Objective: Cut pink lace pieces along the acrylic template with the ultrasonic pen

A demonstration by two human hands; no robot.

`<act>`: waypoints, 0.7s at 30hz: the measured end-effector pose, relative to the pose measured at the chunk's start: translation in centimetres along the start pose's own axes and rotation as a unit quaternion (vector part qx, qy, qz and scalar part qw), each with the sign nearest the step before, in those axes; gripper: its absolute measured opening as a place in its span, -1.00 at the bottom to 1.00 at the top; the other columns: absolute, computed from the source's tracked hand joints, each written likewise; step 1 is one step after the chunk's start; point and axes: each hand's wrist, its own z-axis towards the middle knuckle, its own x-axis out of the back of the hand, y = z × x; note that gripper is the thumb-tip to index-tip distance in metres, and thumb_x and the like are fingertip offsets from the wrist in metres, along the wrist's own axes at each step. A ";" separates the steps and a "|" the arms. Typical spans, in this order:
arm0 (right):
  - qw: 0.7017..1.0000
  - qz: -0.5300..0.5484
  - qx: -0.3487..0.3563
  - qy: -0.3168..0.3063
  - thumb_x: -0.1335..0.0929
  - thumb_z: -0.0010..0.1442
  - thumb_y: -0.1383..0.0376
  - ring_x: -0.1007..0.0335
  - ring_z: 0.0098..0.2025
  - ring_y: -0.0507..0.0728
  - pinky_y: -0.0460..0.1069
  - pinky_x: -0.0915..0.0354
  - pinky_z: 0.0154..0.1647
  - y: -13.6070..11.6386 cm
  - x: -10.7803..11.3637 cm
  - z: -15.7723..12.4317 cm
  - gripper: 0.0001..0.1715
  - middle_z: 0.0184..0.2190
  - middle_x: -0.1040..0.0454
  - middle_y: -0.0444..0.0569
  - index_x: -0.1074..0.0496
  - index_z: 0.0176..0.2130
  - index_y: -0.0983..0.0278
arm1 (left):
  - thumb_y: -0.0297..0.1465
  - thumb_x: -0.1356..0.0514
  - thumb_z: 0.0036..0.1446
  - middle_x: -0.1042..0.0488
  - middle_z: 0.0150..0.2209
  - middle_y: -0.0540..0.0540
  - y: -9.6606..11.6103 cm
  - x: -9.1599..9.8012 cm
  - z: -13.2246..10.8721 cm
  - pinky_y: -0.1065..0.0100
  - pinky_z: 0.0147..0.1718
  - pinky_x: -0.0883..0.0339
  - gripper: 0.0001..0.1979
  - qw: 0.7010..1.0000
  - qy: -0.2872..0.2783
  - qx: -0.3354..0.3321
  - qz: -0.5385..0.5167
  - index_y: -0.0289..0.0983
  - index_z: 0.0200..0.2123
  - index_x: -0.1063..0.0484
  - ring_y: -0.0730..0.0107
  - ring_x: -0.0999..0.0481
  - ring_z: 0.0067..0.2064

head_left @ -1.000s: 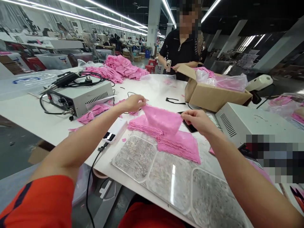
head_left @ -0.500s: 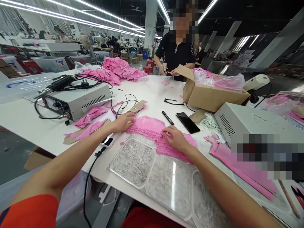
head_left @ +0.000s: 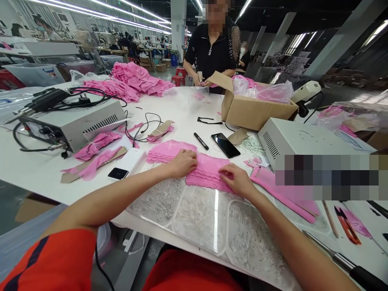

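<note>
A stack of pink lace pieces (head_left: pixel 206 171) lies on the white table (head_left: pixel 36 169) just beyond three clear lidded trays (head_left: pixel 209 220) of small pale bits. My left hand (head_left: pixel 182 162) rests on the stack's left side with its fingers curled down onto the top piece. My right hand (head_left: pixel 238 180) presses the stack's right edge, fingers bent and pinching the lace. A second pink stack (head_left: pixel 166 150) lies just left of the first.
A grey machine (head_left: pixel 71 121) with cables sits at the left, another grey box (head_left: pixel 303 141) at the right. A black phone (head_left: pixel 225 145), a marker (head_left: pixel 201 141) and a cardboard box (head_left: pixel 254 111) lie beyond. A person in black (head_left: pixel 214 50) stands across the table. Orange snips (head_left: pixel 347 224) lie at the right.
A second ago both hands held a pink piece up in the air. They have laid it on the stack and now press on it; the view has shifted down and right.
</note>
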 end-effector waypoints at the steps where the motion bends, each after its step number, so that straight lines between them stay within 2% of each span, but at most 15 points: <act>1: 1.000 0.004 -0.003 0.000 -0.33 0.12 0.25 -0.42 -0.30 0.09 0.04 -0.39 -0.20 0.1 0.0 0.0 -0.79 -0.28 -0.51 -0.02 -0.53 -0.26 0.24 | -0.46 -0.16 0.22 -0.50 -0.16 -0.16 -0.1 0.0 0.1 0.12 -0.01 -0.21 -0.82 1.000 -0.007 0.007 0.002 -0.28 -0.38 -0.55 0.18 -0.45 -0.07; 4: 1.000 0.016 -0.010 0.001 -0.33 0.12 0.24 -0.40 -0.32 0.08 0.04 -0.39 -0.21 0.3 0.0 0.1 -0.79 -0.29 -0.51 -0.02 -0.53 -0.27 0.23 | -0.45 -0.17 0.23 -0.50 -0.16 -0.12 -0.4 0.2 0.1 0.13 -0.01 -0.25 -0.86 0.999 -0.026 0.026 0.009 -0.27 -0.35 -0.54 0.21 -0.46 -0.06; 6: 1.000 0.022 -0.014 -0.001 -0.33 0.11 0.23 -0.40 -0.32 0.09 0.04 -0.39 -0.21 0.4 0.0 0.1 -0.79 -0.29 -0.51 -0.02 -0.54 -0.27 0.22 | -0.38 -0.20 0.26 -0.49 -0.12 -0.11 -0.5 0.2 0.2 0.10 0.01 -0.30 -0.89 0.999 -0.037 0.034 0.015 -0.29 -0.25 -0.51 0.22 -0.46 -0.04; 11: 0.999 0.029 -0.013 -0.009 -0.33 0.10 0.24 -0.44 -0.32 0.09 0.04 -0.40 -0.23 0.6 0.2 0.2 -0.79 -0.30 -0.52 -0.02 -0.54 -0.28 0.21 | -0.27 -0.19 0.32 -0.45 0.03 -0.17 -0.5 0.3 0.6 0.07 0.00 -0.43 -0.70 0.998 -0.052 0.041 0.024 -0.31 0.02 -0.41 0.22 -0.49 0.00; 21: 1.000 0.009 0.000 -0.011 -0.34 0.09 0.26 -0.43 -0.37 0.06 -0.01 -0.37 -0.29 1.1 0.5 0.6 -0.80 -0.33 -0.54 -0.06 -0.56 -0.29 0.20 | -0.26 -0.19 0.32 -0.44 0.04 -0.18 -1.2 1.2 1.2 0.10 -0.04 -0.46 -0.68 0.997 -0.067 0.038 -0.021 -0.30 0.06 -0.39 0.22 -0.50 -0.01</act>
